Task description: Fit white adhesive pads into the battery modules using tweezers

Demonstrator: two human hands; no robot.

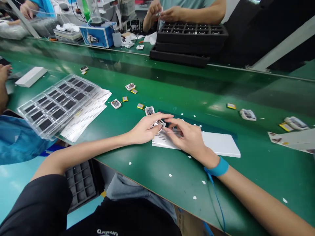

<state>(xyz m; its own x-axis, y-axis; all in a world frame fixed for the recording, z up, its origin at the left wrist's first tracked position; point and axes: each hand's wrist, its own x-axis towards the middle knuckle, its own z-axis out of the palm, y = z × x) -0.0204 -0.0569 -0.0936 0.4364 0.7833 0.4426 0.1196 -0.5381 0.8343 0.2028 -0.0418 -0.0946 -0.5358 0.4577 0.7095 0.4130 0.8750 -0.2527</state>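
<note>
My left hand is closed around a small white device housing with its circuit board showing, partly covered by my fingers. From the other side my right hand, wearing a blue wrist strap, meets it with bent fingers. Between those fingers runs a thin metal tool; its exact kind is hard to make out. Just beyond my left fingertips lies an open white housing with a yellow-edged battery beside it. Under my hands are a printed label sheet and a white slab.
A clear tray of dark squares lies on label sheets at left. More open housings with batteries are spread along the green table. Black foam trays stand before a co-worker's hands. White specks dot the table.
</note>
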